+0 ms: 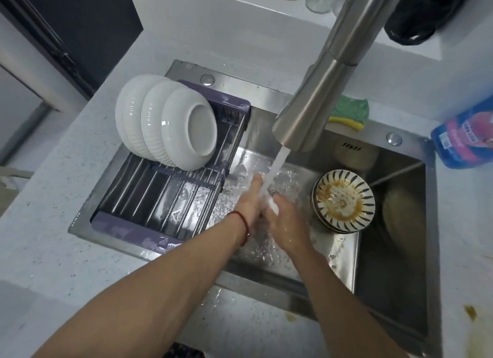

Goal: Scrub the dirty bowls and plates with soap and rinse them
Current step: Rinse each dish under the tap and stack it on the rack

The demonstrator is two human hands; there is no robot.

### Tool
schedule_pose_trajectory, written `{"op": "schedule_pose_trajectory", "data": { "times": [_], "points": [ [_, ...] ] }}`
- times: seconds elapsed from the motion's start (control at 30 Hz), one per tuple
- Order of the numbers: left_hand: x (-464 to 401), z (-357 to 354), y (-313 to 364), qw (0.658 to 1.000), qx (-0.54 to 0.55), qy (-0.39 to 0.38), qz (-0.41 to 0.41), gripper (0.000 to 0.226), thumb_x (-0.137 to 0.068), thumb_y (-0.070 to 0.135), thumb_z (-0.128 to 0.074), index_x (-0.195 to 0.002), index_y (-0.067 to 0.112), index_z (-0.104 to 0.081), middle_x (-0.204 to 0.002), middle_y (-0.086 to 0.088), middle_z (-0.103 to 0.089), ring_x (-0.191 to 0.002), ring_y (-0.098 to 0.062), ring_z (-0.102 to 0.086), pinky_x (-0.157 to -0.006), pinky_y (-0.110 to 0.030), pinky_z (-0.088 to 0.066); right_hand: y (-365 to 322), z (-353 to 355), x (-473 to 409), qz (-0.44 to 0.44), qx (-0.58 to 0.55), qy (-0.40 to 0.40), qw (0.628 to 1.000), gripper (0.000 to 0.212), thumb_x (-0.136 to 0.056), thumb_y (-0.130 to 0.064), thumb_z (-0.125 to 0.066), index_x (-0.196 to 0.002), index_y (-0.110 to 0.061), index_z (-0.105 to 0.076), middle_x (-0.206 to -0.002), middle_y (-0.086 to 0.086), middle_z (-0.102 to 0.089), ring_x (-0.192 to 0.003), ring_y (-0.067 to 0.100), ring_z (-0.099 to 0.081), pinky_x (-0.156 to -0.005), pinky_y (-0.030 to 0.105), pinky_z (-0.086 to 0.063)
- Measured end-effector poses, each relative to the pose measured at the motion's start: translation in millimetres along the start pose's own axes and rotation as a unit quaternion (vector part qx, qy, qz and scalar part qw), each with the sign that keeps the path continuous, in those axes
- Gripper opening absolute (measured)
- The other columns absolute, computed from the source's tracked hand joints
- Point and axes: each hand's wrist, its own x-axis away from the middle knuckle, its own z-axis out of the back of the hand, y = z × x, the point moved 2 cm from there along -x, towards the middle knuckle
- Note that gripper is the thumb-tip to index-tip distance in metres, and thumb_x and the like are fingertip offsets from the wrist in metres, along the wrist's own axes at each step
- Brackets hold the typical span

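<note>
Dirty striped bowls point(343, 201) stacked in sink point(394, 291), right of hands, brown residue inside. Left hand point(249, 205) and right hand point(284, 220) pressed together under faucet point(317, 101) stream, holding nothing. Three white bowls point(165, 122) upended on drying rack point(165, 194). Sponge point(349, 112) on rim behind.

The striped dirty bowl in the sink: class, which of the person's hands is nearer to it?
Right. The right hand lies just beside the striped bowl, under the running water. The left hand is pressed against the right hand's far side, farther from the bowl.
</note>
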Motion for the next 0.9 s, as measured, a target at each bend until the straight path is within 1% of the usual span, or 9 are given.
{"op": "schedule_pose_trajectory", "data": {
  "times": [0.13,0.23,0.3,0.33,0.4,0.5,0.63,0.77,0.9],
  "points": [
    [-12,26,-5,0.996,0.027,0.083,0.028,0.048,-0.107,0.047,-0.047,-0.123,0.003,-0.059,-0.100,-0.017,-0.073,-0.081,-0.031,-0.072,-0.070,-0.037,-0.064,7,-3,13,0.187,0.144,-0.088,0.968,0.020,-0.101,-0.031,-0.061,-0.104,-0.013,-0.071,-0.082,0.000,-0.069,-0.065,0.017,-0.060,-0.060,0.026,-0.044],
    [-10,35,-15,0.996,0.044,0.078,0.014,0.057,-0.107,0.054,-0.039,-0.122,0.004,-0.062,-0.099,-0.016,-0.075,-0.073,-0.027,-0.072,-0.056,-0.030,-0.059,15,7,8,0.115,0.143,-0.167,0.969,0.038,-0.108,-0.047,-0.041,-0.131,-0.022,-0.058,-0.113,-0.004,-0.068,-0.098,0.016,-0.066,-0.081,0.029,-0.048],
    [-8,34,-23,0.995,0.090,0.046,0.007,0.059,-0.105,0.057,-0.038,-0.123,0.008,-0.065,-0.102,-0.016,-0.078,-0.072,-0.024,-0.074,-0.051,-0.028,-0.057,35,5,-8,0.010,0.216,-0.232,0.948,0.063,-0.108,-0.055,-0.025,-0.161,-0.021,-0.023,-0.166,0.004,-0.028,-0.152,0.022,-0.028,-0.119,0.038,-0.029],
    [-6,32,-26,0.994,0.103,0.026,0.004,0.060,-0.104,0.057,-0.038,-0.124,0.009,-0.066,-0.105,-0.017,-0.078,-0.075,-0.025,-0.075,-0.053,-0.029,-0.058,41,-1,-17,-0.019,0.258,-0.250,0.933,0.069,-0.108,-0.056,-0.020,-0.164,-0.020,-0.004,-0.171,0.004,0.002,-0.158,0.022,0.000,-0.127,0.043,-0.010],
    [-4,26,-26,0.992,0.123,0.000,-0.004,0.060,-0.105,0.056,-0.036,-0.124,0.008,-0.067,-0.110,-0.020,-0.077,-0.091,-0.027,-0.077,-0.068,-0.034,-0.062,37,-21,-33,-0.037,0.284,-0.250,0.925,0.069,-0.107,-0.057,-0.013,-0.161,-0.024,0.015,-0.167,0.006,0.024,-0.154,0.028,0.022,-0.127,0.053,0.005],
    [-8,24,-20,0.988,0.151,-0.032,-0.004,0.056,-0.106,0.054,-0.036,-0.124,0.012,-0.068,-0.122,-0.019,-0.074,-0.115,-0.026,-0.072,-0.100,-0.036,-0.057,8,-42,-27,-0.006,0.187,-0.268,0.945,0.059,-0.107,-0.057,-0.004,-0.160,-0.037,0.014,-0.171,0.003,0.007,-0.155,0.025,0.016,-0.127,0.053,0.005],
    [-22,29,-19,0.987,0.158,-0.005,0.015,0.083,-0.094,0.075,-0.038,-0.124,0.003,-0.064,-0.106,-0.027,-0.072,-0.097,-0.038,-0.073,-0.070,-0.031,-0.064,15,-3,12,0.096,0.223,-0.329,0.913,0.059,-0.108,-0.053,-0.007,-0.164,-0.035,-0.003,-0.172,-0.008,0.004,-0.156,0.013,0.014,-0.128,0.042,0.002],
    [-30,21,-35,0.989,0.142,0.033,0.003,0.098,-0.074,0.091,-0.052,-0.137,0.016,-0.061,-0.122,-0.017,-0.074,-0.103,-0.036,-0.075,-0.087,-0.055,-0.062,45,23,-2,-0.003,0.351,-0.257,0.900,0.073,-0.104,-0.057,-0.007,-0.162,-0.017,0.011,-0.168,0.005,0.022,-0.155,0.023,0.020,-0.129,0.046,-0.003],
    [-9,9,-26,0.985,0.172,-0.009,0.011,0.082,-0.093,0.079,-0.032,-0.131,0.015,-0.066,-0.130,-0.015,-0.071,-0.126,-0.030,-0.065,-0.095,-0.039,-0.059,18,-25,-39,0.015,0.309,-0.160,0.937,0.062,-0.109,-0.051,-0.024,-0.162,-0.025,-0.005,-0.170,0.008,-0.008,-0.156,0.035,-0.008,-0.126,0.058,-0.014]
  ]
}}
